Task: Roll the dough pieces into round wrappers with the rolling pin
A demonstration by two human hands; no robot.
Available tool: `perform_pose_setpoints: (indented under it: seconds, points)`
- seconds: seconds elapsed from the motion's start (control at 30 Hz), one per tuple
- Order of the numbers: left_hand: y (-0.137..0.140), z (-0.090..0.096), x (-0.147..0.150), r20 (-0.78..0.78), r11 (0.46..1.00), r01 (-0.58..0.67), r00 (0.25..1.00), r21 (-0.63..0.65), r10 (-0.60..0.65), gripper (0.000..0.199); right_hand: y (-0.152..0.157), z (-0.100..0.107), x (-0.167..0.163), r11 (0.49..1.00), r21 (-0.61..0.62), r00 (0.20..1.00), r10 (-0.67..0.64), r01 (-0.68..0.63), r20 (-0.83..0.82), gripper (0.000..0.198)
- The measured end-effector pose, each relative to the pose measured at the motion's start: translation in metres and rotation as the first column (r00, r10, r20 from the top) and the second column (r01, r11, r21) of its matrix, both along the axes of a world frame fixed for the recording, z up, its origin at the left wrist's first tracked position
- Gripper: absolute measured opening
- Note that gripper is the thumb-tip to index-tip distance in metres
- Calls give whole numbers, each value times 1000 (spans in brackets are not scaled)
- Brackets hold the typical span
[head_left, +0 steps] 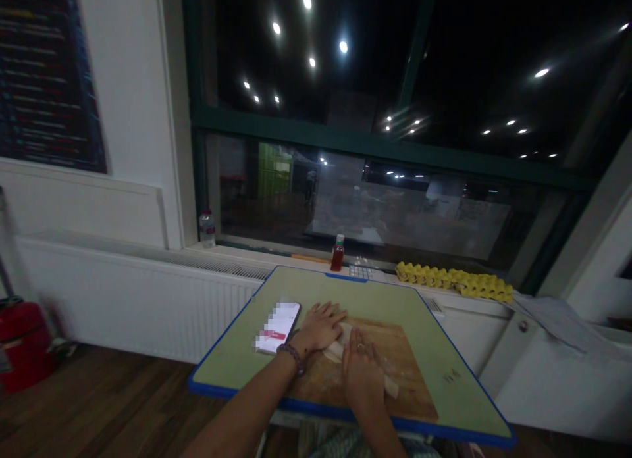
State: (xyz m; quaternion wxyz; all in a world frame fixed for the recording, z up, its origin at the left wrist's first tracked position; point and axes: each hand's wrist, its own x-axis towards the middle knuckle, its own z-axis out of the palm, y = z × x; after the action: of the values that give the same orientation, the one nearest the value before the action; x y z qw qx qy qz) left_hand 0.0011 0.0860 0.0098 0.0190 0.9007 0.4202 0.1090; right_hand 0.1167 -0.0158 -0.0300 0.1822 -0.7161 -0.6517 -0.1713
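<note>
A wooden board (415,385) lies on the table in front of me, dusted with a little flour. On it is a flat piece of pale dough (332,354), partly hidden under my hands. My left hand (320,328) presses down at the board's left side, palm low and fingers stretched out. My right hand (363,369) lies over the middle, fingers extended forward. A pale, stick-like end (391,387), perhaps of a rolling pin, pokes out beside my right palm; the rest is covered. Left of my left hand rests a phone (280,328) with its screen lit.
The light green table (237,362) has a blue edge and stands against a windowsill. On the sill are a bottle of red liquid (338,254), yellow egg trays (454,280) and a clear bottle (207,229). A radiator (148,306) and a red fire extinguisher (24,343) are at left.
</note>
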Motion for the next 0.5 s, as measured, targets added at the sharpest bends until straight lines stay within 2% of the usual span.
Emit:
perform_pose_setpoints:
  seconds: [0.33,0.5]
  points:
    - [-21,-15,-22,71,988,72,994,137,-82,49,-19,-27,-21,979,189,994,89,-75,-67,49]
    - [-26,-13,-21,91,991,36,995,132,-48,50,-17,-31,-19,964,250,995,101,-92,-25,48]
